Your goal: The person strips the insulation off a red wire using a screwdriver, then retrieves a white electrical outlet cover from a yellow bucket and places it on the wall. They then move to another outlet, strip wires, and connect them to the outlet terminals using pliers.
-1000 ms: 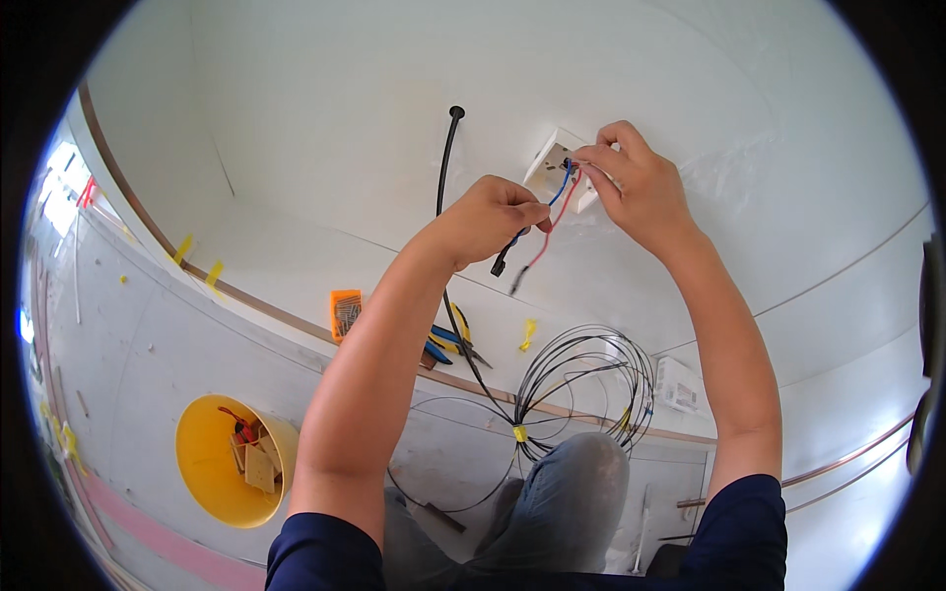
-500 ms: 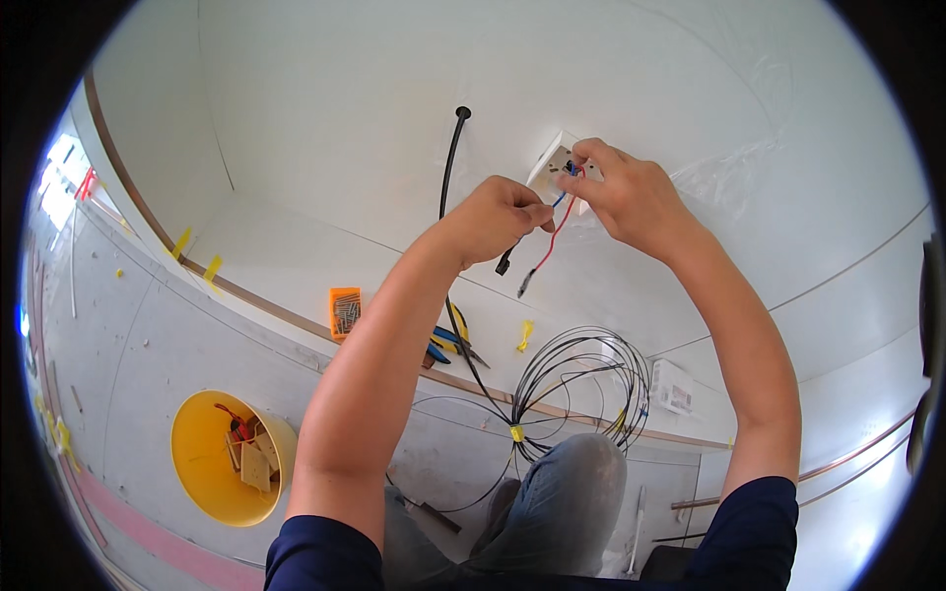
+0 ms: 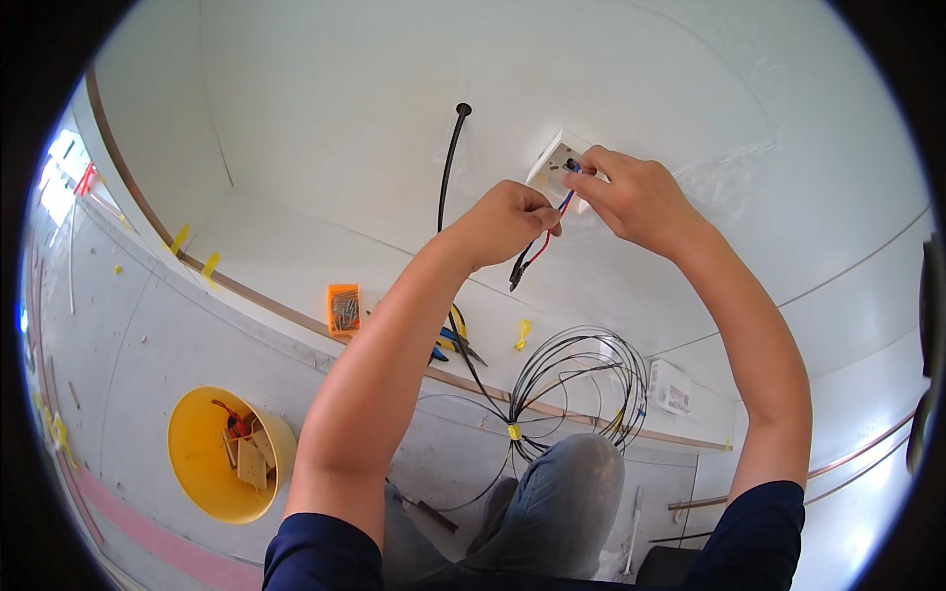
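A white square electrical box (image 3: 544, 173) sits on the white panel, with a blue wire (image 3: 566, 203) and a red wire (image 3: 539, 250) coming from it. Below the box my left hand (image 3: 505, 225) pinches the two wires where they run together. Their dark tips (image 3: 516, 273) hang under my fingers. My right hand (image 3: 636, 200) is at the box opening, thumb and fingers closed around the wires close to where they come out. Its fingers hide part of the box and the exact grip.
A black cable (image 3: 450, 163) comes through a hole left of the box. Below lie a coil of black cable (image 3: 522, 394), pliers (image 3: 463, 340), an orange box of screws (image 3: 343, 311) and a yellow tie (image 3: 522, 335). A yellow bucket (image 3: 182, 433) with scraps stands on the floor.
The red wire hung apart from the blue one; now both run together through my left fingers, with their tips close together. My right hand stays by the box, slightly shifted.
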A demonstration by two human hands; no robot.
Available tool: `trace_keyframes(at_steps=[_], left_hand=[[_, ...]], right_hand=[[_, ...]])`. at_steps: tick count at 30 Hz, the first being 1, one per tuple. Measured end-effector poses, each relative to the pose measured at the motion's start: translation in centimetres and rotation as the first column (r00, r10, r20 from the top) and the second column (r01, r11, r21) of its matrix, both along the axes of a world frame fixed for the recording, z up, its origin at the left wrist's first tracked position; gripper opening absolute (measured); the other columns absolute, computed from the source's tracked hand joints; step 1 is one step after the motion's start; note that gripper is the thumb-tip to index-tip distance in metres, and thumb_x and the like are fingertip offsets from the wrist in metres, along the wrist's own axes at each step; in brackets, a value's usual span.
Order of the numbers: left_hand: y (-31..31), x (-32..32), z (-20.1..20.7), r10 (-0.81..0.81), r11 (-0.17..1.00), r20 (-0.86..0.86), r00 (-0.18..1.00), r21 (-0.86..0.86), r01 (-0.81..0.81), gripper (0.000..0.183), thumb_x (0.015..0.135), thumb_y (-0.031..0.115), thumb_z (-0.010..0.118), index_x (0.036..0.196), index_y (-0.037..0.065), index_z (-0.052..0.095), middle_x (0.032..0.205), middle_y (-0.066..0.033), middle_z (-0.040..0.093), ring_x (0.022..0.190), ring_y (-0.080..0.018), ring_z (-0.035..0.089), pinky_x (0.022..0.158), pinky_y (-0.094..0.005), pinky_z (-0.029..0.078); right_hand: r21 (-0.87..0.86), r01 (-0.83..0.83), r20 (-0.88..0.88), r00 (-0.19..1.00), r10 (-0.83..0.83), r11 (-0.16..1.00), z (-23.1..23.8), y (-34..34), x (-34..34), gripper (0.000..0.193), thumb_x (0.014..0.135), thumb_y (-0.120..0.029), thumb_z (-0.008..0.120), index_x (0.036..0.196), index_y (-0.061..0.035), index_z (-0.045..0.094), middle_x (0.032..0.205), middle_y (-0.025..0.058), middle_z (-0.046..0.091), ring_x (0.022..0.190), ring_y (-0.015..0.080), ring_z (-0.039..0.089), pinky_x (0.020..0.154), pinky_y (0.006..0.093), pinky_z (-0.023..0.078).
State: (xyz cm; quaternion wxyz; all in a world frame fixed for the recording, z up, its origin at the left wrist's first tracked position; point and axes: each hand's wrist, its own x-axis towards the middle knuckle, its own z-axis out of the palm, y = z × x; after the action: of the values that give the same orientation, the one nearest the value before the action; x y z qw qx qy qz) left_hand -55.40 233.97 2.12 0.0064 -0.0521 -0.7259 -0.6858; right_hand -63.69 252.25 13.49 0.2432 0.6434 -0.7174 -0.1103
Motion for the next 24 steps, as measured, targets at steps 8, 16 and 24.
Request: trace_keyframes(at_steps=[8,16,24], left_hand=[[-0.5,0.2,-0.6,0.072,0.997,-0.069,0.995,0.008,-0.072,0.034,0.097,0.033,0.066,0.088,0.002,0.076,0.063,0.0038,0.043,0.059,-0.0089,0.037,0.054,-0.028,0.032],[-7.4,4.2,-1.4,0.13,0.917,0.116,0.985,-0.391,-0.075,0.034,0.098,0.031,0.065,0.093,0.0,0.075,0.059,0.0018,0.049,0.055,-0.0084,0.042,0.054,-0.0264,0.034],[-8.2,5.5,-15.4,0.085,0.586,0.249,0.965,-0.796,0.154,0.025,0.091,0.022,0.066,0.112,0.012,0.076,0.108,-0.0152,0.073,0.105,-0.0337,0.067,0.092,-0.0439,0.053]], right_hand=[[-0.232,-0.005,-0.112,0.993,-0.022,0.973,-4.0,0.9,0.7,0.035,0.084,-0.007,0.07,0.117,-0.019,0.072,0.094,0.0017,0.062,0.071,0.0219,0.067,0.057,0.0351,0.056],[-0.502,0.077,0.163,0.987,0.007,0.862,-5.6,1.8,2.1,0.033,0.089,0.002,0.066,0.118,-0.0123,0.07,0.095,0.0021,0.064,0.063,0.0171,0.059,0.054,0.0277,0.049],[-0.107,0.475,0.838,0.516,-0.179,0.873,-23.6,5.4,9.9,0.018,0.097,-0.017,0.063,0.113,-0.0101,0.068,0.099,0.0074,0.067,0.081,0.0273,0.069,0.072,0.0385,0.055]])
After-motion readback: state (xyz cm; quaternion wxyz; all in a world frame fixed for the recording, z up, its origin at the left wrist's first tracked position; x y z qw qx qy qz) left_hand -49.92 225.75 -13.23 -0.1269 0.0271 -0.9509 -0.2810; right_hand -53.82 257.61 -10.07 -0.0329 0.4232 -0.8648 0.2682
